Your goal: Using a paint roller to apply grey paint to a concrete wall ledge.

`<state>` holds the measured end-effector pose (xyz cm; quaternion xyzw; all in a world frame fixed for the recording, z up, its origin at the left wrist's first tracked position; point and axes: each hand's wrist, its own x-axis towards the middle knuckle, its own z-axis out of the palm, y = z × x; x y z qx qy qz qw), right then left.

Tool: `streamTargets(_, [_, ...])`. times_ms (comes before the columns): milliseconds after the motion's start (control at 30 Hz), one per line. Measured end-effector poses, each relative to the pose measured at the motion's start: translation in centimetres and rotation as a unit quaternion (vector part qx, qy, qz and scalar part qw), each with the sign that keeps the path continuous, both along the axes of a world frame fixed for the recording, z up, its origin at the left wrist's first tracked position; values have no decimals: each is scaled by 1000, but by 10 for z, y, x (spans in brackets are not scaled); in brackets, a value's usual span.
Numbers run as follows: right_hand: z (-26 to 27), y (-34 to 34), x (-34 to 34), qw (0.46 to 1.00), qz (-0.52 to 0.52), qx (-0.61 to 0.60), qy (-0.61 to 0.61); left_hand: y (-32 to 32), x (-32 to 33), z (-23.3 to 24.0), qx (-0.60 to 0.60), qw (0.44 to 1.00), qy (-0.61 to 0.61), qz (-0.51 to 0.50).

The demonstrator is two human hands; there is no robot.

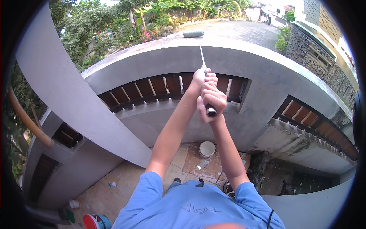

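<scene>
Both my hands grip the handle [211, 110] of a paint roller, held out in front of me. My left hand [201, 78] is farther along, closed around the front part of the grip. Just behind it my right hand [213, 97] wraps the rear, and the rounded end of the handle sticks out below the fist. A thin pale roller rod [202, 55] runs away from my left hand towards the wall top. The grey-green roller sleeve [193, 34] lies sideways at the top surface of the grey wall [160, 58]; I cannot tell how firmly it touches.
Below the wall, a white bucket [207, 149] stands on paint-spotted cardboard [192, 162]. A red-and-blue paint bucket [96, 221] is at the lower left. A slanting grey column [85, 94] rises on my left. Slatted openings [143, 89] pierce the wall; plants [160, 23] grow beyond.
</scene>
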<state>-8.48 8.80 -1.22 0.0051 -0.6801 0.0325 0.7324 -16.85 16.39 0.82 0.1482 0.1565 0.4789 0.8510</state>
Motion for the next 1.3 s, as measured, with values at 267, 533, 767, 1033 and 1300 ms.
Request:
streamTargets(267, [5,-12,38,993,61,-49,84,-13,67,2,16,987,61,148])
streamTargets(533, [9,-12,-24,997,19,-50,53,-12,5,9,-31,986,53,156])
streamTargets(767, [10,-3,-81,998,43,-39,22,-2,-63,5,2,985,22,170])
streamTargets(1033, [13,-14,-100,1000,-3,-18,-14,-7,-89,5,-13,999,-27,32])
streamTargets(1300, [24,-26,-54,996,-82,-14,-40,-12,-30,13,8,1000,-21,-14])
